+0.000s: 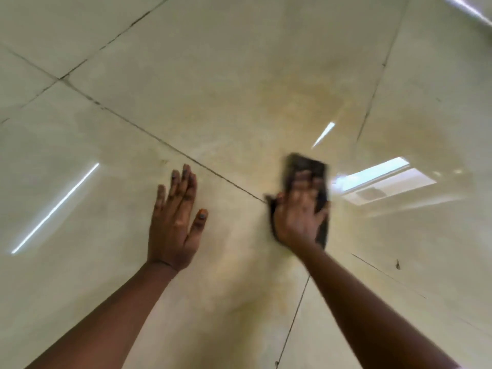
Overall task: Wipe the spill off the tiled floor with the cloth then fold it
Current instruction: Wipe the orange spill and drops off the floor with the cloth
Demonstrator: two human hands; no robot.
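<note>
A view from above looked down at two bare forearms reaching out over a glossy cream tiled floor crossed by thin dark grout lines. The left hand lay flat on a tile, palm down, fingers straight and close together, thumb out to the side, holding nothing. The right hand pressed flat on a dark cloth, fingers spread over it rather than curled round it; the hand and cloth were blurred. The cloth was on the floor under that hand, showing past the fingertips and along both sides of the palm, just right of where a grout line ran in from the upper left. The two hands were near each other but apart. A faint yellowish-brown smear, the spill, tinted the tile beyond the cloth and spread back towards the arms; its edges were too soft to trace. Bright reflections of lights and a window-like shape shone on the tiles to the right of the cloth, and a long white streak shone at left. A small dark speck sat on the floor at right
</note>
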